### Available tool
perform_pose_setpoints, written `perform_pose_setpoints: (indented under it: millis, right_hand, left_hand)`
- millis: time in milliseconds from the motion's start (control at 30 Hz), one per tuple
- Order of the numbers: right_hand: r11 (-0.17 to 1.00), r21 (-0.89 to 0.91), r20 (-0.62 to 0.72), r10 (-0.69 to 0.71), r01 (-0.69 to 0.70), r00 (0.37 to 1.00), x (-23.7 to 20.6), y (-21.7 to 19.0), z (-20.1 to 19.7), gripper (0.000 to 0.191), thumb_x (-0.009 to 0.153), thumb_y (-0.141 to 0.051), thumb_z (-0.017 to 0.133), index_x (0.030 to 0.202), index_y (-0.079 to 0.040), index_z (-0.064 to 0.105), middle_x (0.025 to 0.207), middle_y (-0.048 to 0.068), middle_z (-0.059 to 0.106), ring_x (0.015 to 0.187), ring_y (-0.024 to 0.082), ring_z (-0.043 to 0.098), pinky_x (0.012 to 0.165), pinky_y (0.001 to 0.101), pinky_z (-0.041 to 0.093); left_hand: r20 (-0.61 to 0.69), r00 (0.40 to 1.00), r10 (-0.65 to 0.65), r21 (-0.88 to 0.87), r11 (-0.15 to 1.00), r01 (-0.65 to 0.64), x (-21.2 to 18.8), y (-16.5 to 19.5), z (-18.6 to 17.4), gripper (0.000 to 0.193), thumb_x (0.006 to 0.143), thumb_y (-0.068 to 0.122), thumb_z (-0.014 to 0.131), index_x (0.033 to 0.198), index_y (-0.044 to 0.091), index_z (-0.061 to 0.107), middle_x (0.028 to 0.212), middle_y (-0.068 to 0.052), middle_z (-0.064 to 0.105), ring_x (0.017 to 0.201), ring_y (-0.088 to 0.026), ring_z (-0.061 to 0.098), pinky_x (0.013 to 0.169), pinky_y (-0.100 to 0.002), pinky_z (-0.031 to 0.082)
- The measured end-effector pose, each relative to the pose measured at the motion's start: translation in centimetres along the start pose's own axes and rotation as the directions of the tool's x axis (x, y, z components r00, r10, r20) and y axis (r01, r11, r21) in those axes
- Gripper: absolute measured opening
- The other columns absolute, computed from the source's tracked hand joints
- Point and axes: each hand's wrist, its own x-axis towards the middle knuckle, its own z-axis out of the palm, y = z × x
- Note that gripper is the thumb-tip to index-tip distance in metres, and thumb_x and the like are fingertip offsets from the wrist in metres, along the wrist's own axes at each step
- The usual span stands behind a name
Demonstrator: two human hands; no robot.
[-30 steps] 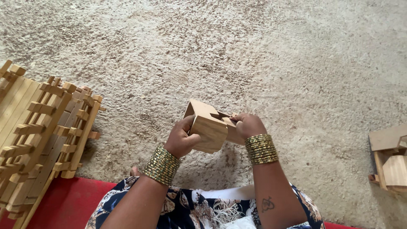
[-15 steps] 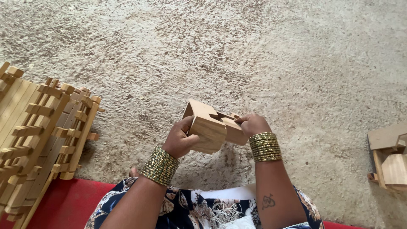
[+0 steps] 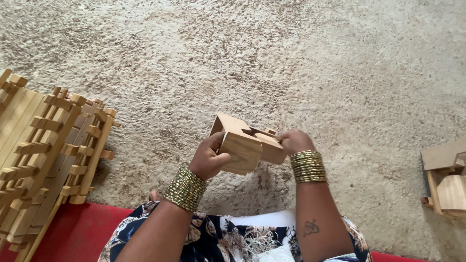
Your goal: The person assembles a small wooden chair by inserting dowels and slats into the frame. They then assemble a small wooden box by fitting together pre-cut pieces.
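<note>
Rough grey-beige floor [image 3: 301, 63] is filling most of the view, no packages or labels showing. Left of the wooden box [image 3: 245, 145], a big stack of slatted wooden frames [image 3: 43, 155] is lying on the floor, partly over a red mat [image 3: 77, 233]. Far right of the box, more wooden box parts [image 3: 446, 179] are sitting at the edge. Nothing is blocking the box; it is being held mid-air, long axis running left-right, tilted. Left hand [image 3: 208, 159] is gripping its near-left side, right hand [image 3: 294, 142] is closing on its right end.
</note>
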Motion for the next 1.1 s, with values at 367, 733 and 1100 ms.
perform_pose_setpoints:
  millis: [367, 733, 1100]
  right_hand:
    - [0.838, 0.352, -0.164, -0.382, 0.416, 0.909, -3.2, -3.4, 0.6, 0.049, 0.08, 0.007, 0.05, 0.113, -0.015, 0.079, 0.103, 0.011, 0.08, 0.087, 0.02, 0.076, 0.085, 0.0321, 0.06]
    - [0.967, 0.219, -0.136, -0.105, 0.133, 0.985, -6.6, 0.5, 0.1, 0.049, 0.092, 0.005, 0.047, 0.124, -0.02, 0.074, 0.107, 0.007, 0.077, 0.06, 0.014, 0.064, 0.052, 0.0266, 0.056]
    - [0.916, 0.308, -0.13, -0.227, 0.257, 0.965, -1.2, 3.0, 0.6, 0.047, 0.083, 0.009, 0.052, 0.116, -0.011, 0.079, 0.103, 0.013, 0.079, 0.085, 0.018, 0.072, 0.077, 0.0323, 0.057]
  left_hand:
    - [0.023, 0.997, 0.073, 0.107, 0.991, -0.075, 0.3, 0.1, 0.4, 0.054, 0.069, 0.006, 0.062, 0.123, -0.002, 0.065, 0.104, -0.011, 0.075, 0.088, -0.014, 0.073, 0.079, -0.029, 0.063]
    - [0.036, 0.999, 0.004, 0.363, 0.932, -0.017, -0.1, 1.8, 1.7, 0.034, 0.082, 0.015, 0.067, 0.114, 0.004, 0.072, 0.074, -0.01, 0.065, 0.061, -0.012, 0.056, 0.054, -0.029, 0.049]
    - [-0.011, 0.999, 0.03, 0.238, 0.971, -0.027, -0.1, 1.7, 1.9, 0.037, 0.09, 0.032, 0.073, 0.112, 0.003, 0.07, 0.096, -0.007, 0.075, 0.084, -0.015, 0.074, 0.073, -0.03, 0.064]
